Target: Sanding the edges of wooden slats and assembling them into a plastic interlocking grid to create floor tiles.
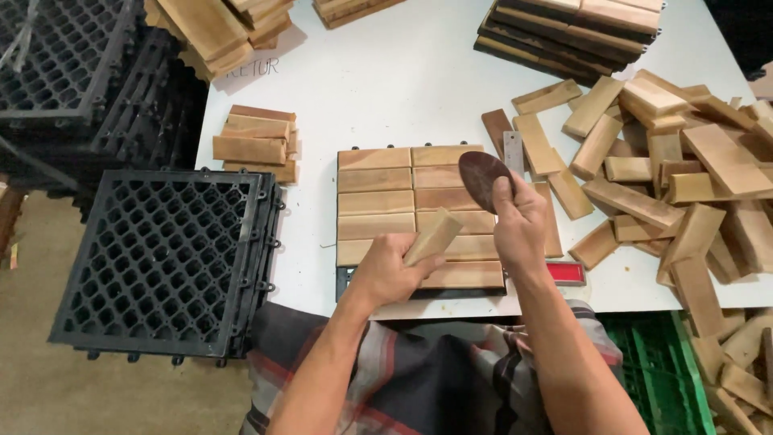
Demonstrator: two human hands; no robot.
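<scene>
We see the left hand (386, 270) closed around a short pale wooden slat (433, 235), smooth, rectangular, tilted up over the lower rows of a square tile of wooden slats on a black plastic grid base (378, 181) at the table's near edge. The right hand (519, 221) pinches a dark brown oval pad (483, 177), matte and rounded, fingers shut on its lower edge, above the tile's right side. A loose pile of rough-cut wooden slats (684, 177) lies right on the white table (419, 72); black lattice plastic bases (161, 258) stack left.
</scene>
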